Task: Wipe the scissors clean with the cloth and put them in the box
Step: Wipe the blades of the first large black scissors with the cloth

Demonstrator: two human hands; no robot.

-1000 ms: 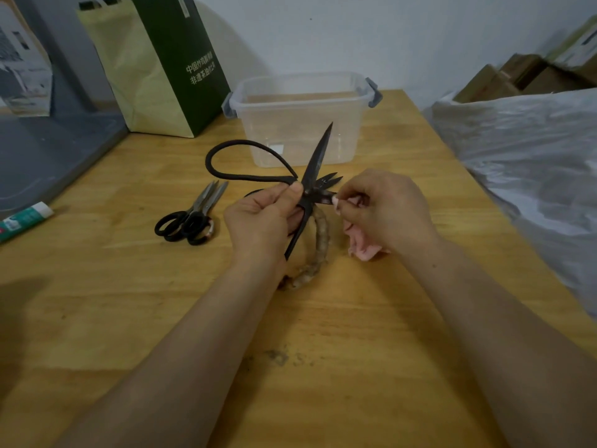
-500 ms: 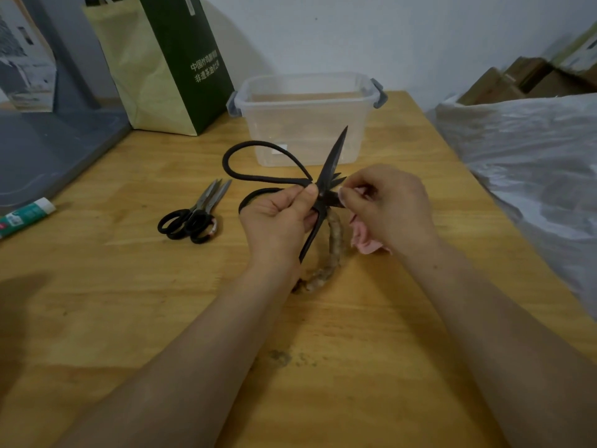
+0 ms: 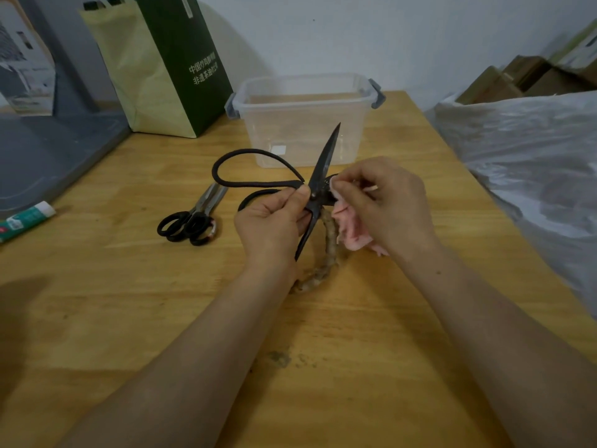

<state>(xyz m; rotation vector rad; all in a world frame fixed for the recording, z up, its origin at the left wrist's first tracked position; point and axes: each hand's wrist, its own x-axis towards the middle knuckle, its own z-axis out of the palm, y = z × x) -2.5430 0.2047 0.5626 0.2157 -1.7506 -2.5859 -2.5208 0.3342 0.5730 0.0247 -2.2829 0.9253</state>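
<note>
The pale wooden table (image 3: pixel 355 367), its grain marked by a few dark smudges near the near edge, fills most of the view below a plain white wall. Crinkled, translucent plastic sheeting (image 3: pixel 533 163) drapes along its right edge, with brown cardboard cartons (image 3: pixel 533 76) behind it. A flat grey board (image 3: pixel 48 150) borders the left edge. At the far left corner stands a paper bag (image 3: pixel 168 66), yellow on one face and dark green with white print on the other. A clear plastic box (image 3: pixel 303 124) with grey latches sits open-topped at the middle of the far edge.

In front of the box, over the table's middle, are the large black scissors (image 3: pixel 323 166). Their long axis runs from near edge to far edge and leans slightly right. One slim, tapering blade points up and away, its tip before the box's near wall. A second dark point reaches down toward the left wrist. A thin looped handle bows out to the left.

The left hand (image 3: pixel 274 224) pinches them at the pivot, thumb on top. The right hand (image 3: pixel 384 205) pinches a soft, crumpled pink cloth (image 3: pixel 352 231) against the metal just right of the pivot.

Below the hands curves a rough, tan wrapped loop (image 3: pixel 326 253); what it belongs to I cannot tell. Small black-handled scissors (image 3: pixel 193 218) lie closed left of the hands, tips toward the far edge. A green-and-white tube (image 3: pixel 26 218) lies at the left edge.
</note>
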